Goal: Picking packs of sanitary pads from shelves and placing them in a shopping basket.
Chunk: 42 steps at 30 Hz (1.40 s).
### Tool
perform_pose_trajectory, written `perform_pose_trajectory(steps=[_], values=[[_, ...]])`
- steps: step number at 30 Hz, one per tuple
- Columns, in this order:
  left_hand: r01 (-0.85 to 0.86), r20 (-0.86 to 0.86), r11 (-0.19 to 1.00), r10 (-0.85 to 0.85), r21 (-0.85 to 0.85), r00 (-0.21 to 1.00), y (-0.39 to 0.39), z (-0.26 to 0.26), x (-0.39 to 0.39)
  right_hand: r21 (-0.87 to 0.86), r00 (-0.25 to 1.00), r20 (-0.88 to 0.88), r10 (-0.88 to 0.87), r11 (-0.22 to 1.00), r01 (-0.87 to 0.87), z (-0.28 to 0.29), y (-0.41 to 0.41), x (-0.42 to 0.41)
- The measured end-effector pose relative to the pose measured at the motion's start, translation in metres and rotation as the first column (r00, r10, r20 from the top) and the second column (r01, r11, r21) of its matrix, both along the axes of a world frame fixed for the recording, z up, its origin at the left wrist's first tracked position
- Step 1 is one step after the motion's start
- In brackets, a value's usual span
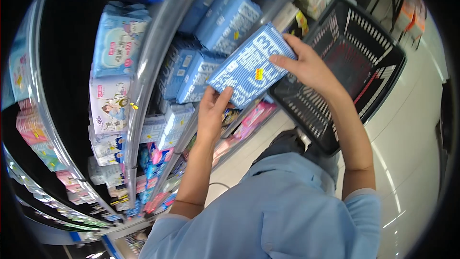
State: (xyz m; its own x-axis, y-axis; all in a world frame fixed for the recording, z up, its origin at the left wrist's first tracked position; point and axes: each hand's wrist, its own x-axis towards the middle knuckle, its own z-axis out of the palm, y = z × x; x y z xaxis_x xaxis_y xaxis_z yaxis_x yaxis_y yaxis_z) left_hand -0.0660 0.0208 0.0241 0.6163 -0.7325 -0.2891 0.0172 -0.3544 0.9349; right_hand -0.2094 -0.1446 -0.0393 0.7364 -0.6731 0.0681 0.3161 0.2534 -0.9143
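Both my hands hold a blue box (251, 64) with white lettering and a small yellow-and-red sticker, tilted in front of the shelves. My left hand (214, 109) grips its near lower corner, thumb on top. At the opposite end my right hand (302, 61) has its thumb on the printed face and fingers behind the edge. Just left of the held box, a similar blue box (199, 75) rests on the shelf, and more blue boxes (230, 19) stand beyond it.
A black plastic basket (386, 90) is to the right, below my right forearm. Shelf edges (158, 43) run along the left, with light-blue soft packs (118, 43) and white packs (109, 104). Pink packs (258, 115) sit on a lower shelf. Tiled floor (399, 144) spreads to the right.
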Motion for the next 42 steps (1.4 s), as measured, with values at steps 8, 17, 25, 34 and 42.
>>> perform_pose_trajectory(steps=[8,17,25,34,42], values=[[-0.037,0.151,0.982,0.066,-0.186,0.986,-0.030,0.031,0.044,-0.374,0.974,-0.221,-0.053,0.927,-0.035,0.054,-0.055,0.060],[-0.010,0.407,0.967,0.117,-0.255,0.906,-0.058,0.025,0.065,-0.665,0.939,-0.111,-0.325,0.727,0.173,0.071,-0.087,0.112],[0.074,0.474,0.939,0.101,-0.336,0.875,-0.065,0.007,0.063,-0.705,0.943,-0.042,-0.330,0.679,0.206,0.045,-0.102,0.138],[0.049,0.536,0.961,0.111,-0.274,0.837,-0.067,0.005,0.057,-0.728,0.932,-0.048,-0.359,0.651,0.214,0.045,-0.092,0.131],[0.072,0.531,0.969,0.065,-0.234,0.845,-0.067,0.008,0.048,-0.695,0.927,-0.099,-0.362,0.692,0.195,0.049,-0.087,0.129]])
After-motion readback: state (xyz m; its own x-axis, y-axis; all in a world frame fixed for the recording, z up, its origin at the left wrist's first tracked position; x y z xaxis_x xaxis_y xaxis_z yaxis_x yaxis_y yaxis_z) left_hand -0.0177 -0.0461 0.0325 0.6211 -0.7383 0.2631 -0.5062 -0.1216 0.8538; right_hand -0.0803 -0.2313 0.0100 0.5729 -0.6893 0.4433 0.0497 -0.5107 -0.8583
